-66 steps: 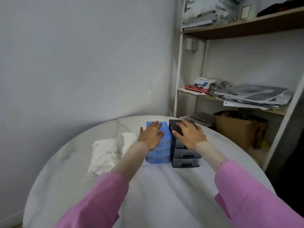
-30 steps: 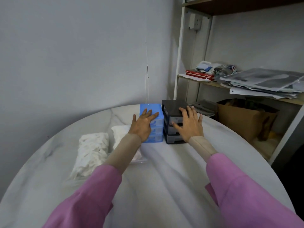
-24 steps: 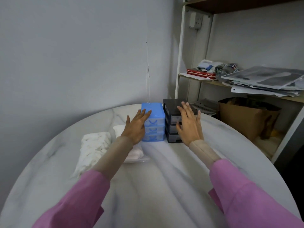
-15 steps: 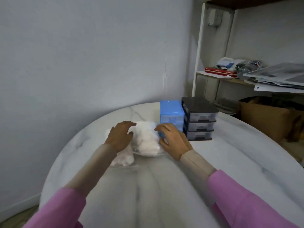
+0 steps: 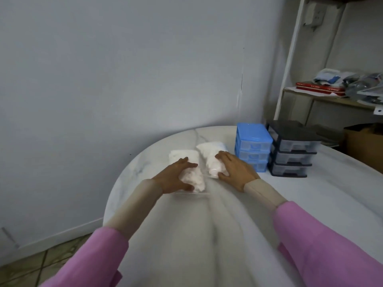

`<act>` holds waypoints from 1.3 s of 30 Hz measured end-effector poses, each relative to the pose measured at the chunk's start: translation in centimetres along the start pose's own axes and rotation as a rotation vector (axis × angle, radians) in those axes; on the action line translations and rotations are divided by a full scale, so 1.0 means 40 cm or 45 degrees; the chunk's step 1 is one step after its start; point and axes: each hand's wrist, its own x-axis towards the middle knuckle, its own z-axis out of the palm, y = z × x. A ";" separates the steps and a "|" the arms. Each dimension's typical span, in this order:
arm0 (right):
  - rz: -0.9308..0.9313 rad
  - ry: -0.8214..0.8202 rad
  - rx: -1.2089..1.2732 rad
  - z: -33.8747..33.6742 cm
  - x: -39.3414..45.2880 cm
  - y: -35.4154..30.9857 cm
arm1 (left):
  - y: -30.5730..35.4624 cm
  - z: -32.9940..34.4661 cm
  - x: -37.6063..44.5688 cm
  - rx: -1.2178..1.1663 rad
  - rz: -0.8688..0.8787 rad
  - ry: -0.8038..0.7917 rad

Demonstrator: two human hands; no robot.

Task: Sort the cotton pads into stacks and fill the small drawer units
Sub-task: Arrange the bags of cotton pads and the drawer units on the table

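Cotton pads, left bundle (image 5: 191, 172): white, in a clear wrapper, lying on the marble table (image 5: 207, 235) toward its far left edge — your left hand covers its near side.
Cotton pads, right bundle (image 5: 211, 160): white, also in clear plastic, lying just beside the left bundle and just left of the blue drawer unit.
Left hand (image 5: 174, 177): yours, fingers curled over the top of the left bundle, thumb set against its near end — you are gripping it.
Right hand (image 5: 234, 169): yours, fingers bent over the right flank of the right bundle, thumb tucked at its near end; you hold it from the side.
Blue drawer unit (image 5: 252, 149): three translucent drawers, all pushed in, standing upright on the table right of the bundles; contents cannot be told.
Black drawer unit (image 5: 292, 149): three grey-fronted drawers, all pushed in, standing just beside the blue one on its right; whether the two touch cannot be told.
Sleeves: pink over beige cuffs, both forearms reaching across the table.
Shelf rack (image 5: 290, 69): white uprights at the right, carrying red books (image 5: 319, 89) and loose clutter.
Cardboard box (image 5: 362, 141): brown, past the table edge behind the black unit.
Wall: plain pale grey, behind the table.
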 end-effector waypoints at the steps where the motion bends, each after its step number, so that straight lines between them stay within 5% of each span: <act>1: 0.007 -0.023 0.012 0.000 0.008 0.000 | -0.004 0.002 0.013 0.009 -0.007 0.004; 7: 0.077 -0.233 -0.031 0.004 0.026 -0.006 | -0.032 0.008 0.092 0.154 -0.082 0.161; 15: 0.073 -0.034 -0.002 0.028 0.030 0.016 | -0.010 0.047 0.117 0.418 -0.186 0.580; 26: -0.076 0.205 0.258 0.030 -0.037 0.053 | 0.066 0.119 0.085 0.002 0.201 0.659; 39: -0.144 0.234 0.218 0.047 -0.139 0.083 | 0.132 0.187 0.008 -0.056 0.193 0.652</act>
